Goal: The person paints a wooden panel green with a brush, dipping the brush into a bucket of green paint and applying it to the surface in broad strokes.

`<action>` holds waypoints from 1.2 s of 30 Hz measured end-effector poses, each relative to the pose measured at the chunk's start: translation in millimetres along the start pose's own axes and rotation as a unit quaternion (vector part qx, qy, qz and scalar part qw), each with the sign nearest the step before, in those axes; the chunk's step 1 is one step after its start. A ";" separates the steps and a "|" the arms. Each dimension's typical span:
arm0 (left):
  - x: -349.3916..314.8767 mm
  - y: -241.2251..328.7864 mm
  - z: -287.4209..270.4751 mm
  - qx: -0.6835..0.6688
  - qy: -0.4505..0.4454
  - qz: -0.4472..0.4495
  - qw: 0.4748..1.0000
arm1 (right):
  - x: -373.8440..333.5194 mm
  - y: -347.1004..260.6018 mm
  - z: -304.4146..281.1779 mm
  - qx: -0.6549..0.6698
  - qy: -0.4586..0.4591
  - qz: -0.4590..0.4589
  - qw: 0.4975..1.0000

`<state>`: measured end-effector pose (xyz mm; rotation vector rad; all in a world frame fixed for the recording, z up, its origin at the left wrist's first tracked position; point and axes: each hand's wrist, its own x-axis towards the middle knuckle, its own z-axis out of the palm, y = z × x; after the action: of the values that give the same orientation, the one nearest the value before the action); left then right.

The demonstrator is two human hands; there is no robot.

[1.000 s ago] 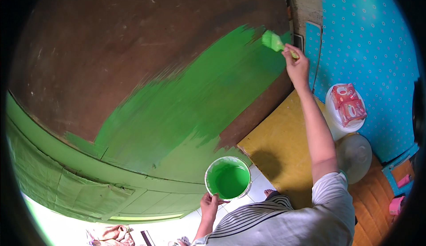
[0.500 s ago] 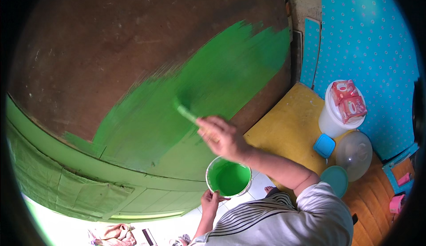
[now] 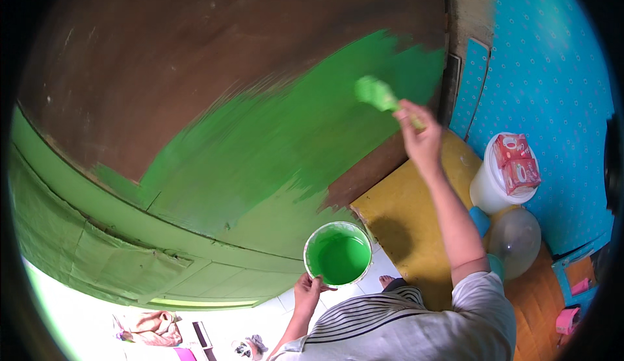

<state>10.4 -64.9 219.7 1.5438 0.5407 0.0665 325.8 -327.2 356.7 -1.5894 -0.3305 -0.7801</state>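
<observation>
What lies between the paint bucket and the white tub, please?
The head view shows white floor tiles, the yellow surface and the right forearm.

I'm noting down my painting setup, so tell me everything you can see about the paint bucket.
The bucket is round, lidless and plastic-looking, with a pale rim smeared green. Green paint lies inside, and lighter green coats the inner wall. Its mouth faces the camera. The left hand grips its lower-left edge, holding it before the body. Its outer side is mostly hidden.
</observation>
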 end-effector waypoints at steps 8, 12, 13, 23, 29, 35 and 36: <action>1.3 -6.1 -4.3 -0.046 -0.003 0.007 0.999 | 16.3 -12.0 9.0 -0.097 0.086 -0.116 0.985; 4.9 -9.5 -3.9 -0.040 -0.009 -0.001 0.999 | -50.0 -86.0 69.3 -0.040 -0.017 -0.186 0.981; 4.9 -7.7 -2.6 -0.030 -0.006 -0.005 1.000 | -69.7 -99.9 82.8 -0.016 -0.059 -0.191 0.980; 7.3 -19.0 -7.0 -0.064 -0.026 0.009 0.998 | -141.6 -186.5 148.6 0.145 -0.235 -0.236 0.932; 0.8 -12.0 -10.8 -0.026 -0.001 0.010 1.000 | -69.7 -132.0 115.2 0.179 -0.127 -0.143 0.965; -0.7 -17.8 -20.5 -0.026 -0.009 0.031 0.999 | 21.6 -66.2 22.1 0.008 0.052 -0.083 0.995; -0.9 -18.3 -21.2 -0.033 -0.011 0.023 0.999 | 32.5 -57.5 12.2 0.024 0.071 -0.073 0.995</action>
<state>-3.7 -46.5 203.8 1.4910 0.4812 0.1011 317.3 -312.0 421.6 -1.4681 -0.3618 -0.9857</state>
